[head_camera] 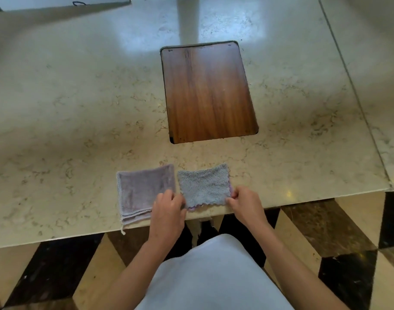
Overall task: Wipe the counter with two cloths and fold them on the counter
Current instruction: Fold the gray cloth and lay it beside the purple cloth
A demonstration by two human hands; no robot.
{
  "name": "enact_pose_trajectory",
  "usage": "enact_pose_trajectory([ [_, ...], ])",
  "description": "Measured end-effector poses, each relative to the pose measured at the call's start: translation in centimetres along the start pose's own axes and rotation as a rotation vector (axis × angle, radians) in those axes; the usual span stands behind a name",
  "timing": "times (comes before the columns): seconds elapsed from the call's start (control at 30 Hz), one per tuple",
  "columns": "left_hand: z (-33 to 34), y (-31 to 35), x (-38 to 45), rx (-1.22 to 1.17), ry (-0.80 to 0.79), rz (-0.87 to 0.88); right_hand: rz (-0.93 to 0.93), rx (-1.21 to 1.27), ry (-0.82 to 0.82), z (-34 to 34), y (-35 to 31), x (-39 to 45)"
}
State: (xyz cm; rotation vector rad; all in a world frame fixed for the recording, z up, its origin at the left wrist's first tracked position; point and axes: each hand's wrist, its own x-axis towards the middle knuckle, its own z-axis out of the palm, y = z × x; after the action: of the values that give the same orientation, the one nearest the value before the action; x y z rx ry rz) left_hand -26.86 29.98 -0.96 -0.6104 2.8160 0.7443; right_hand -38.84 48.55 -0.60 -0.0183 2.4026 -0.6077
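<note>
Two folded cloths lie side by side near the front edge of the marble counter (79, 113). The lilac cloth (139, 193) on the left is folded into a rectangle, a loose thread hanging over the edge. The fluffy grey cloth (203, 185) on the right is folded small, a purple edge showing beneath. My left hand (169, 205) pinches the grey cloth's lower left corner and partly overlaps the lilac cloth. My right hand (243, 202) pinches the grey cloth's lower right corner.
A dark wooden board (207, 90) is set into the counter just behind the cloths. A seam in the stone (352, 90) runs down the right side. A white object (57, 2) sits at the far left corner. Patterned floor tiles lie below the counter's front edge.
</note>
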Motion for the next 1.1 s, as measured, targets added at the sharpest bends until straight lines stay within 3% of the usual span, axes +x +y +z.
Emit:
enact_pose_trajectory([
  [0.3,-0.1,0.9,-0.7,0.169,0.040,0.081,-0.055,0.123,-0.105,-1.9,0.4,0.6],
  [0.5,-0.3,2.4,-1.0,0.178,0.091,0.046,-0.114,0.159,-0.029,-2.8,0.8,1.0],
  [0.63,0.3,2.5,-0.9,0.192,-0.041,0.035,-0.109,-0.018,-0.028,-2.9,1.7,1.3],
  [0.73,0.2,3.1,-0.4,0.161,0.060,0.021,-0.211,-0.091,0.137,-2.8,1.0,1.5],
  [0.83,0.9,4.4,0.5,0.125,0.148,0.121,-0.559,-0.201,0.266,-1.7,-0.1,1.1],
  [0.93,2.4,4.9,1.1,0.235,0.060,0.240,-0.854,-0.431,0.196,0.0,0.4,2.0],
  [1.03,3.0,3.8,1.5,0.385,-0.123,0.153,-0.769,-0.630,0.052,0.5,1.4,3.4],
  [1.1,3.3,3.1,1.4,0.415,-0.161,0.151,-0.736,-0.684,0.056,0.8,2.1,3.7],
])
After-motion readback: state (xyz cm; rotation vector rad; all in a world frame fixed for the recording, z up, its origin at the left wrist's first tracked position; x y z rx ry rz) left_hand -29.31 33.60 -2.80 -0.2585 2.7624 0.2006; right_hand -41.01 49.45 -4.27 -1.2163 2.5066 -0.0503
